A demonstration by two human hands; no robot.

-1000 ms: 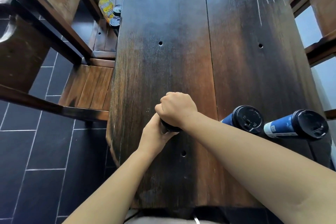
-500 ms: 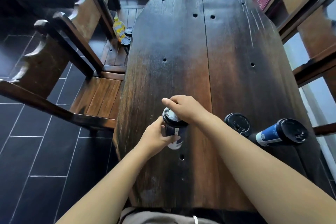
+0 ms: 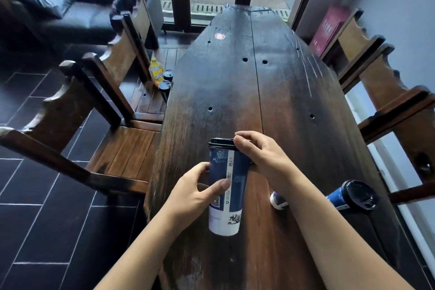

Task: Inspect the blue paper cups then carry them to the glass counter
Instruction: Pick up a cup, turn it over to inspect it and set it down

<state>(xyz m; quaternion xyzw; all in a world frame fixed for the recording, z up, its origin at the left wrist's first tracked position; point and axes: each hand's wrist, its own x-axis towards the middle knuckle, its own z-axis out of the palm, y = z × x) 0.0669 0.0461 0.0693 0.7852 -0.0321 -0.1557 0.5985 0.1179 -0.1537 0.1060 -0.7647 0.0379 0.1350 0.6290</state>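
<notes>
Now cup (image 3: 226,186) btwn hands, left hand (image 3: 195,193) mid, right hand (image 3: 261,155) lid

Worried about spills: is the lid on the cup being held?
On: the black lid caps the blue cup held by the left hand and right hand.

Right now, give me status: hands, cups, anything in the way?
Left hand grips blue cup, right hand pinches its lid. Second cup half behind forearm, third cup beside it, both on table. Nothing seen blocking.
</notes>
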